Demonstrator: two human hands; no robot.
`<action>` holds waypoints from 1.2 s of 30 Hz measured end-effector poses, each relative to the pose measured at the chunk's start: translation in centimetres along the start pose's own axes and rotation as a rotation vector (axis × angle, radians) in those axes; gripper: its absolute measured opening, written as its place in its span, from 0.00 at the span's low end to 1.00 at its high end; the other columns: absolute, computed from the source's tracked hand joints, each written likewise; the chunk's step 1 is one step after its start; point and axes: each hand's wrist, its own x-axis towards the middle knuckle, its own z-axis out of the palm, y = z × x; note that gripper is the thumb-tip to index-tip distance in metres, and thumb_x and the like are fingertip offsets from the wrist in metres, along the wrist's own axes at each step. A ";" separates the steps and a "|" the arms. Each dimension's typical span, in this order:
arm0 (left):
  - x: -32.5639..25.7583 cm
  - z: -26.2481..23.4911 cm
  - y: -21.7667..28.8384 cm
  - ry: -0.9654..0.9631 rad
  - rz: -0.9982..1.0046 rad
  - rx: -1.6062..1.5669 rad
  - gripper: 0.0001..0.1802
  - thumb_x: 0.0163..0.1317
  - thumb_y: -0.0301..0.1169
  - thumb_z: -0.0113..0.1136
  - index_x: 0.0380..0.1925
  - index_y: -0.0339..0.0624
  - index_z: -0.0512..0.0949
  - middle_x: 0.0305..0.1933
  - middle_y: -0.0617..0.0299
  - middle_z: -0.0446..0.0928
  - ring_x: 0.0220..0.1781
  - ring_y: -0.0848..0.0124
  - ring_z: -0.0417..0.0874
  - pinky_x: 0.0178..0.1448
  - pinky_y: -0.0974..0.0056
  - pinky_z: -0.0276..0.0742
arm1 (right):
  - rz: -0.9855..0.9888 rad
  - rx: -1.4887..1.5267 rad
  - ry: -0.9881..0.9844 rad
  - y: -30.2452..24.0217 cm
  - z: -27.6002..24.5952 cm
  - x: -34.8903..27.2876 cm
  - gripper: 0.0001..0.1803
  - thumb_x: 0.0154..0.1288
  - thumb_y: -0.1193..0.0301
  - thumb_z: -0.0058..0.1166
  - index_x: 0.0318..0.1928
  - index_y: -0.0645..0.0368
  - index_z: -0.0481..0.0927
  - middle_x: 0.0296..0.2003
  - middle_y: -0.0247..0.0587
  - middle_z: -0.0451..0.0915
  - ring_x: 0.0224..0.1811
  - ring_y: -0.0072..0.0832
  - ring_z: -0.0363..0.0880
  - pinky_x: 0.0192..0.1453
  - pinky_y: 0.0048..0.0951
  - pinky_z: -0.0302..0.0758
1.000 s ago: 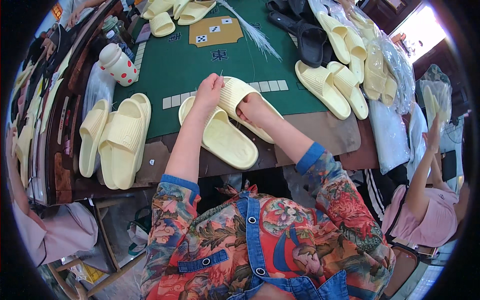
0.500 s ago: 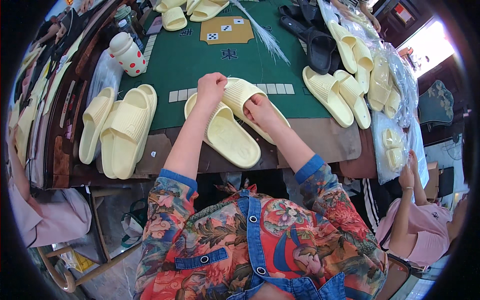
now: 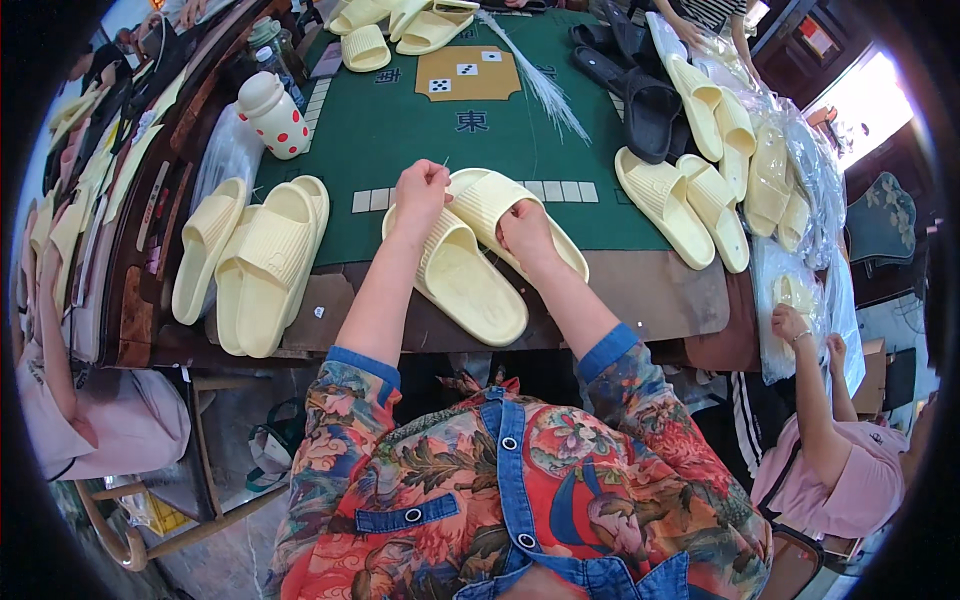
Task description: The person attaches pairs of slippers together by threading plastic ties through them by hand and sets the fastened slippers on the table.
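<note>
Two pale yellow slide slippers lie side by side on the table's near edge in front of me. The left slipper (image 3: 480, 300) is partly covered by my left hand (image 3: 423, 190), which hovers over its ribbed strap. Its fingers are pinched closed, and a thin pale strand (image 3: 447, 161) sticks up from them. My right hand (image 3: 525, 232) is curled at the foot opening of the right slipper (image 3: 486, 196), its thumb and fingers gripping the strap's rear edge. Its fingertips are partly hidden inside the slipper.
More yellow slippers (image 3: 270, 265) stand to the left, beside a red-dotted white bottle (image 3: 272, 115). On the right are a yellow pair (image 3: 665, 205), black slippers (image 3: 650, 110) and plastic-bagged slippers (image 3: 770, 180). A white tassel of strands (image 3: 540, 85) lies on the green mat (image 3: 420, 135). People in pink sit at both sides.
The whole view has shifted slightly. My hands keep nearly the same places at the two slippers, and the strand above my left fingers shows more clearly. The person at right has moved a hand.
</note>
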 end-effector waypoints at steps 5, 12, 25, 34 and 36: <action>0.6 0.3 -0.1 0.016 0.007 0.022 0.08 0.58 0.29 0.50 0.28 0.34 0.73 0.24 0.57 0.78 0.22 0.72 0.79 0.26 0.70 0.74 | 0.065 0.149 0.113 -1.7 0.1 -0.6 0.08 0.60 0.75 0.42 0.28 0.63 0.74 0.15 0.32 0.70 0.13 0.17 0.64 0.15 0.20 0.60; 2.8 2.0 -1.4 -0.116 0.166 0.330 0.08 0.47 0.33 0.59 0.24 0.41 0.78 0.27 0.56 0.78 0.30 0.63 0.80 0.36 0.61 0.74 | -0.078 -0.135 0.094 2.6 -0.4 1.8 0.11 0.53 0.75 0.47 0.36 0.68 0.77 0.28 0.48 0.79 0.33 0.36 0.78 0.37 0.35 0.72; 0.4 -1.8 1.6 0.133 0.199 0.038 0.09 0.48 0.30 0.61 0.27 0.35 0.80 0.25 0.58 0.79 0.26 0.71 0.79 0.33 0.68 0.73 | -0.059 0.046 -0.003 -3.0 -2.1 -4.7 0.12 0.60 0.68 0.49 0.35 0.65 0.76 0.22 0.33 0.73 0.19 0.16 0.70 0.22 0.16 0.66; -5.2 0.9 1.1 0.234 0.258 -0.033 0.09 0.53 0.29 0.58 0.27 0.32 0.78 0.25 0.60 0.78 0.27 0.77 0.76 0.34 0.73 0.71 | -0.205 0.037 -0.212 -0.6 -5.6 0.6 0.29 0.62 0.55 0.44 0.57 0.63 0.63 0.53 0.51 0.67 0.58 0.38 0.63 0.62 0.31 0.58; -4.2 0.4 0.9 0.197 0.259 -0.094 0.09 0.53 0.29 0.58 0.27 0.32 0.78 0.24 0.60 0.78 0.27 0.78 0.75 0.33 0.73 0.71 | -0.358 -0.298 -0.151 0.2 -3.4 -3.1 0.31 0.62 0.55 0.43 0.58 0.65 0.60 0.54 0.52 0.66 0.59 0.39 0.62 0.62 0.31 0.57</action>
